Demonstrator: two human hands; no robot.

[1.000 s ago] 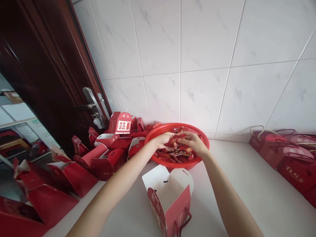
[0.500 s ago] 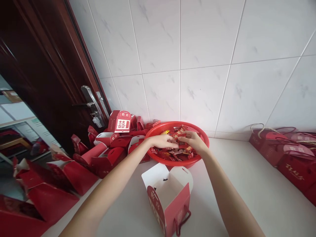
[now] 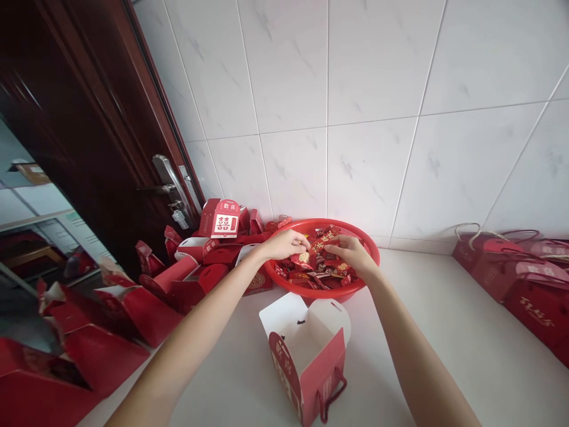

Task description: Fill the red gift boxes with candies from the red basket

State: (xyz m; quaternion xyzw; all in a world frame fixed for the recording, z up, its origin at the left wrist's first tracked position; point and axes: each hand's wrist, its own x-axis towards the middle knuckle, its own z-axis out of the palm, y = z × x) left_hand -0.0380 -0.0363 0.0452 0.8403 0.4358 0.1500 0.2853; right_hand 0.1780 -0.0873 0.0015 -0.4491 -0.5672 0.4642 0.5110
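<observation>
My left hand (image 3: 287,244) is over the left part of a red plastic basket (image 3: 371,252), its fingers pinched on a red-and-gold wrapped candy (image 3: 303,260). My right hand (image 3: 355,256) reaches over the basket's right side. Its thumb and fingers close at the edge of a red packet with gold lettering (image 3: 324,239); the fingertips are partly hidden. Many red wrapped sweets (image 3: 317,280) fill the basket beneath both hands. In front of it stands a red gift box (image 3: 322,367) with its flaps open, a white inside and a dark red cord handle.
Several red boxes (image 3: 118,356) crowd the left side, some with raised flaps. A box with a white label (image 3: 226,222) leans at the back. Red gift boxes with cord handles (image 3: 528,290) line the right. A tiled wall (image 3: 368,172) and a dark door (image 3: 102,118) border the white tabletop (image 3: 444,332).
My left hand has risen slightly and moved left, now with a wrapped candy in its fingers. My right hand stays near the gold-lettered packet. The view has shifted slightly.
</observation>
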